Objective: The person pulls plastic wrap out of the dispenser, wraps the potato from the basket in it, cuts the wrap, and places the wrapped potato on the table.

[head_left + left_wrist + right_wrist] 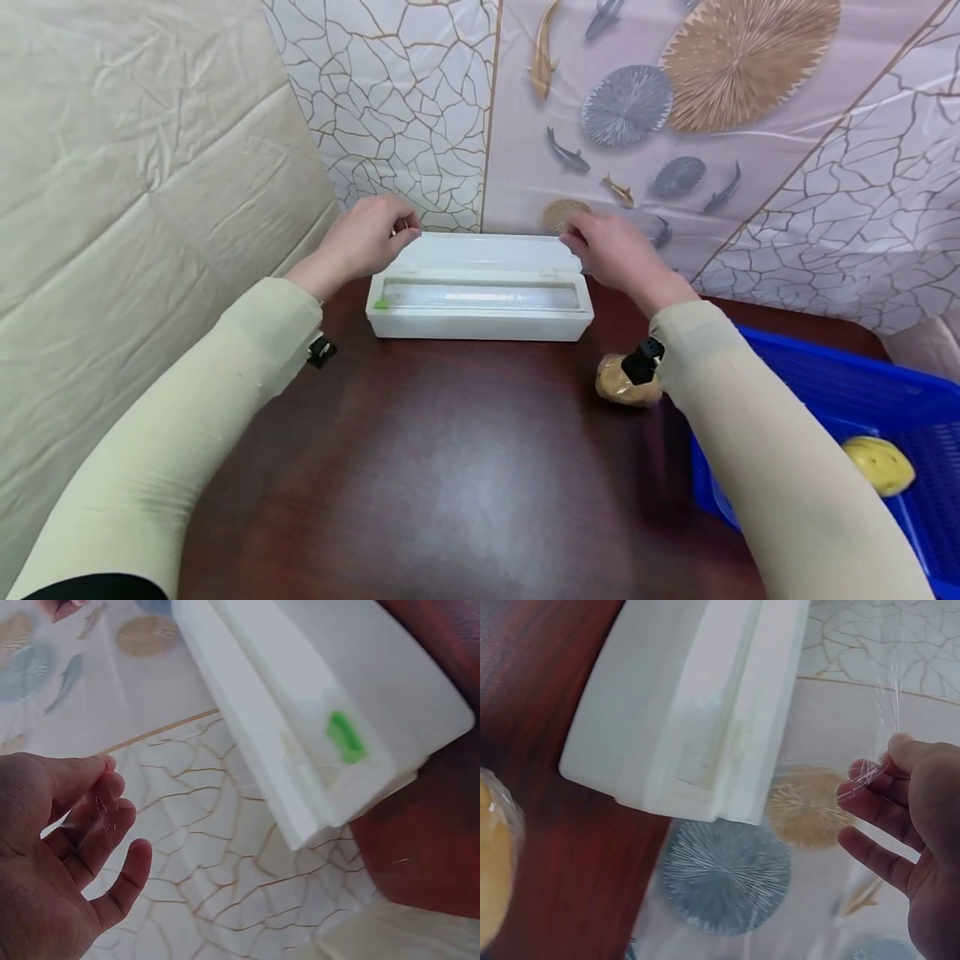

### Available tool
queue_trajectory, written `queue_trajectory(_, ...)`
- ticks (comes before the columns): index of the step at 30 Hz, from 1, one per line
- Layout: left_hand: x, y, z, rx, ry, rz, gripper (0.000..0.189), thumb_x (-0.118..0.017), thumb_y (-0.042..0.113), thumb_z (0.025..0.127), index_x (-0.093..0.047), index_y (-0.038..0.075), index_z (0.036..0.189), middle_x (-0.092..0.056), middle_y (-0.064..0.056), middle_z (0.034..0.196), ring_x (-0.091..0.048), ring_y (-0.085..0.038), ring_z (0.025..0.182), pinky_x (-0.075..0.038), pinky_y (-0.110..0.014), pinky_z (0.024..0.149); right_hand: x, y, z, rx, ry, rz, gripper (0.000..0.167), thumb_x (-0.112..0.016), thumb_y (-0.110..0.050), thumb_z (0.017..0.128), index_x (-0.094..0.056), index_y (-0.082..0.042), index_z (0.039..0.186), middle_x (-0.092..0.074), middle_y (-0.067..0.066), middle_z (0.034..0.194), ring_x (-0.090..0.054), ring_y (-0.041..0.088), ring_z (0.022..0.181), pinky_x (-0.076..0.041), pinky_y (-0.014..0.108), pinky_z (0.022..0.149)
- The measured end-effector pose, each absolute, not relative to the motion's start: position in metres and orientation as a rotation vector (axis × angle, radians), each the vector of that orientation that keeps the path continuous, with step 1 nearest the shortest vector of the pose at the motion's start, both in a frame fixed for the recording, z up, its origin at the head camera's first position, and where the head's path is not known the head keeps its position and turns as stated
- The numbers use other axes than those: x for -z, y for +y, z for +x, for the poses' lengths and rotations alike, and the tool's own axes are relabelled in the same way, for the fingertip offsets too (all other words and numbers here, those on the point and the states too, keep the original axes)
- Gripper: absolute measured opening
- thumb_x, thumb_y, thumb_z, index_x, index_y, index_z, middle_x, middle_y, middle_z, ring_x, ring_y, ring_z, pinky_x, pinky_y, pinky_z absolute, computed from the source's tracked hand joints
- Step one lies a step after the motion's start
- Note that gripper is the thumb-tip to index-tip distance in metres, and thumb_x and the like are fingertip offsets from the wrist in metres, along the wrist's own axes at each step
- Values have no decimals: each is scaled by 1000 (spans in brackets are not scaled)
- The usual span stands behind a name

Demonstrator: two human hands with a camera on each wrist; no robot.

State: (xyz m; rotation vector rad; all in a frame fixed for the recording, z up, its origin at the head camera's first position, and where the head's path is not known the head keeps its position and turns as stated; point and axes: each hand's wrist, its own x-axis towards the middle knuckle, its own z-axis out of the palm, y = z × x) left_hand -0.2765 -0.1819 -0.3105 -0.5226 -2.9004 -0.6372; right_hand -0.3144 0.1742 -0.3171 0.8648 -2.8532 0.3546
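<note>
A white cling film dispenser (480, 325) stands on the table with its lid (487, 250) raised and a clear roll (480, 296) inside. Above its left end, my left hand (367, 236) pinches clear cling film (107, 814) between thumb and fingers. Over the right end, my right hand (611, 250) pinches another part of the film, bunched and creased at the fingertips (900, 742) in the right wrist view. Most of the film between the hands is too transparent to make out. The green slider (345, 737) sits at the dispenser's left end.
A film-wrapped, yellowish-brown round item (618, 385) lies on the dark wooden table (450, 467) below my right wrist. To the right stands a blue basket (840, 375) with a yellow, potato-like item (879, 465) inside. Patterned cloth (405, 108) hangs behind the dispenser.
</note>
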Motion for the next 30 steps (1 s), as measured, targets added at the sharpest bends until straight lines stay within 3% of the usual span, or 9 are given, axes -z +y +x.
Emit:
queue_trajectory(13, 270, -173, -272, 648, -2792, -508, 17, -58, 13, 106, -73, 6, 106, -71, -13, 104, -64, -30, 100, -50, -48, 89, 269, 185, -304, -378, -2751, 886, 14, -58, -15, 110, -60, -4, 101, -64, 13, 85, -59, 37, 78, -46, 55, 78)
queue_trajectory(30, 262, -166, -262, 766, -2273, -479, 18, -60, 10, 107, -72, -3, 105, -65, -17, 99, -61, -30, 90, -47, -35, 83, 228, 188, -291, -353, -2573, 883, 16, -57, -18, 111, -60, -3, 108, -65, 16, 88, -59, 40, 80, -45, 59, 76)
